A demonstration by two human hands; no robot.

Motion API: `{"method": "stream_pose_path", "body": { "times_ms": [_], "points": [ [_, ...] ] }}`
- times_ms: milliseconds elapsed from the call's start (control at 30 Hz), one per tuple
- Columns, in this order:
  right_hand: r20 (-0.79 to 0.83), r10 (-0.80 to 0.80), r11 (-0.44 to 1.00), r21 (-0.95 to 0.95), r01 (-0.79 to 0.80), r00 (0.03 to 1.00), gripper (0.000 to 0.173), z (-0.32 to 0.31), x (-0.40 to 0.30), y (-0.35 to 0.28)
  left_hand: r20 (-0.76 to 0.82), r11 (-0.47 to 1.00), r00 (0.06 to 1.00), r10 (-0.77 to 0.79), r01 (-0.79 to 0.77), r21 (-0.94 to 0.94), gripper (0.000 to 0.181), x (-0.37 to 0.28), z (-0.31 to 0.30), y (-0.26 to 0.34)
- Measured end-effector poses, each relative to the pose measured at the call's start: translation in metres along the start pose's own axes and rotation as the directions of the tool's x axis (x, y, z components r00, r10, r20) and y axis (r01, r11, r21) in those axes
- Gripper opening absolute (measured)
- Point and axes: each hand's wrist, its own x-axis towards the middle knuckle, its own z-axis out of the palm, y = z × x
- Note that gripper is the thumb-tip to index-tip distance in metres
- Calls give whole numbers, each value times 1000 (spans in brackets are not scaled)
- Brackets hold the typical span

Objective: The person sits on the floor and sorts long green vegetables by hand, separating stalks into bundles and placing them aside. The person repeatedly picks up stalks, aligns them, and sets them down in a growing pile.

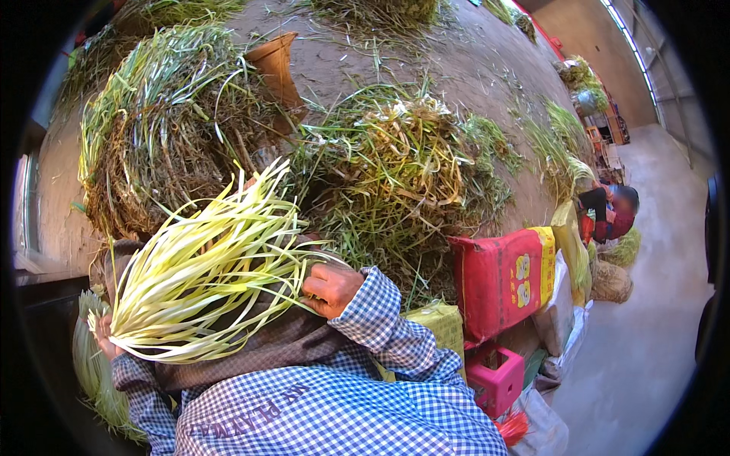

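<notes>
A fanned bunch of yellow chives (211, 268) lies across my lap, its pale stem ends to the left and its leaf tips spreading up and right. My left hand (105, 337) grips the bunch near those stem ends, partly covered by the stalks. At the leaf-tip side, my right hand (331, 289) has its fingers curled against a few thin leaves, seemingly pinching them; the fingertips are partly hidden. Under the bunch, a dark cloth (274, 342) covers my lap. Another bundle of pale-green stalks (94, 365) hangs beside my left forearm.
Ahead stand a large heap of rooted green stalks (165, 131) and a pile of loose trimmings (410, 165). At right are a red printed bag (502, 279), a yellow package (442, 330) and a pink plastic stool (499, 376). Another person (613, 211) sits farther right among more stalks.
</notes>
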Motion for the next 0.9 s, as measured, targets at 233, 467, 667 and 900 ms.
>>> {"method": "stream_pose_path", "body": {
  "times_ms": [233,467,667,900],
  "points": [
    [169,62,937,329,-116,984,17,-2,3,11,-90,998,996,18,-23,-56,24,20,-41,-2],
    [178,-20,934,355,-45,984,33,-5,12,7,-70,987,998,11,-22,-157,22,31,-58,-2],
    [193,7,974,221,-50,981,26,-7,16,1,251,945,968,-8,89,-314,23,41,-76,-2],
    [273,113,993,-43,-105,955,26,-17,16,-30,-105,995,994,9,-20,-101,24,22,-39,-2]
  ]
}}
